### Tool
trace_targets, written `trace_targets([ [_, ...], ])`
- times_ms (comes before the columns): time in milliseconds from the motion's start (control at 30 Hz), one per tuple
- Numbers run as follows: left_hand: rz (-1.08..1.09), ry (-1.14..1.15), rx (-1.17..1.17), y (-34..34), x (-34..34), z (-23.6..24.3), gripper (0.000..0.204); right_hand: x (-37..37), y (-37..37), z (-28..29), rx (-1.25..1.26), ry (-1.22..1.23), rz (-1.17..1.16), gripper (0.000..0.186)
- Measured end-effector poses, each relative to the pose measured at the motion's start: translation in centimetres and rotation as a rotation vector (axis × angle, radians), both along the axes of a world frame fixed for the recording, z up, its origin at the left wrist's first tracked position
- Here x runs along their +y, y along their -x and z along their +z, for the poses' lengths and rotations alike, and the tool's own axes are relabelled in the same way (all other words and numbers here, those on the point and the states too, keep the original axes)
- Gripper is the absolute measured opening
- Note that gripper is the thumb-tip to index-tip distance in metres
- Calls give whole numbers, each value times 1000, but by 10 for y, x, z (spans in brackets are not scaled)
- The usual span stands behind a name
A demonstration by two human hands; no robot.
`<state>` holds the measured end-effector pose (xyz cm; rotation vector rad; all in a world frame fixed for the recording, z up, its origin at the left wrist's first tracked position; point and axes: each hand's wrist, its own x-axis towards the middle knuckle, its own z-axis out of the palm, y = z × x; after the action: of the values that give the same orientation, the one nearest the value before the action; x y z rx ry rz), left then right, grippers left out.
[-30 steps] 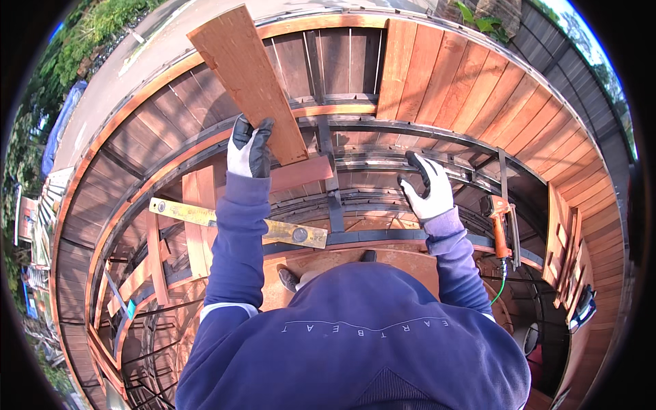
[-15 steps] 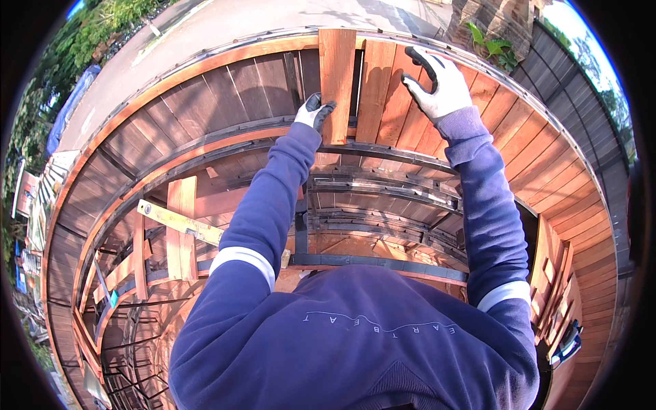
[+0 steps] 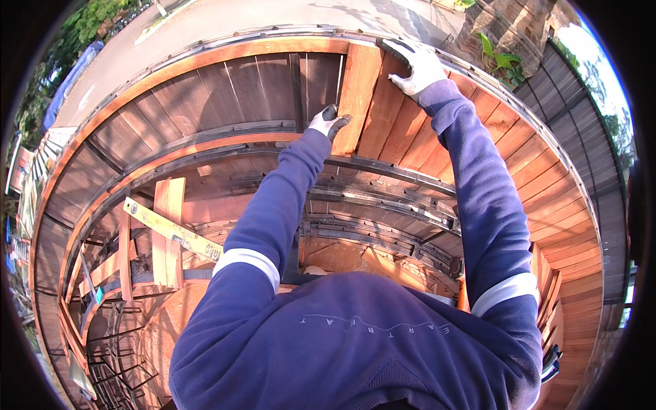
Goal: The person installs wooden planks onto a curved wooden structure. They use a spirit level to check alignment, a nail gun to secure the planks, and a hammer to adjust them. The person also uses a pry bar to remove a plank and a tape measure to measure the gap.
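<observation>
A reddish-brown wooden board [image 3: 361, 89] lies across the curved frame, its right side against the neighbouring board [image 3: 385, 102] in the row. My left hand [image 3: 329, 123], in a white glove with dark fingertips, is closed at the board's near left edge, its thumb lying over the edge. At the far end of the row my right hand [image 3: 415, 67], gloved the same way, has thumb and fingers spread apart. Its dark fingertips reach the board's far right corner; whether they press on it I cannot tell.
Left of the board, dark metal ribs [image 3: 297, 89] cross the uncovered frame section. A yellow spirit level [image 3: 171, 229] rests at the lower left beside loose planks [image 3: 168, 232]. More planks [image 3: 549, 294] lean at the right. Paving [image 3: 273, 17] and a trunk-like mass [image 3: 509, 31] lie beyond the rim.
The board has shifted from sticking out over the rim into the row, closing the gap beside its neighbour. My right hand has come left to its far end; my left hand stays at its near edge.
</observation>
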<state>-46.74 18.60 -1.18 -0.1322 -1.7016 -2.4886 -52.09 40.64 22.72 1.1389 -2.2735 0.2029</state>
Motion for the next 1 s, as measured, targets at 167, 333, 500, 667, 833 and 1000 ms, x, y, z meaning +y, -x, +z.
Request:
trace_targets([
  [167,-58,128,-262,-16,-2,0,44,-8,-2,-7,44,23,-51,67],
  [333,-103,225,-259,-15,-11,7,41,-5,11,-15,125,34,-43,63],
  [500,-134,267,-231,-19,-6,18,35,-3,18,-18,91,71,-36,62],
  [667,-149,251,-233,-16,-7,20,33,-3,9,-7,3,74,-21,63],
  [833,-120,335,-269,-8,-8,24,34,-7,-3,4,-53,63,-21,63],
  [1000,-122,243,-227,-7,-6,13,35,-3,7,-2,-34,61,-13,63],
])
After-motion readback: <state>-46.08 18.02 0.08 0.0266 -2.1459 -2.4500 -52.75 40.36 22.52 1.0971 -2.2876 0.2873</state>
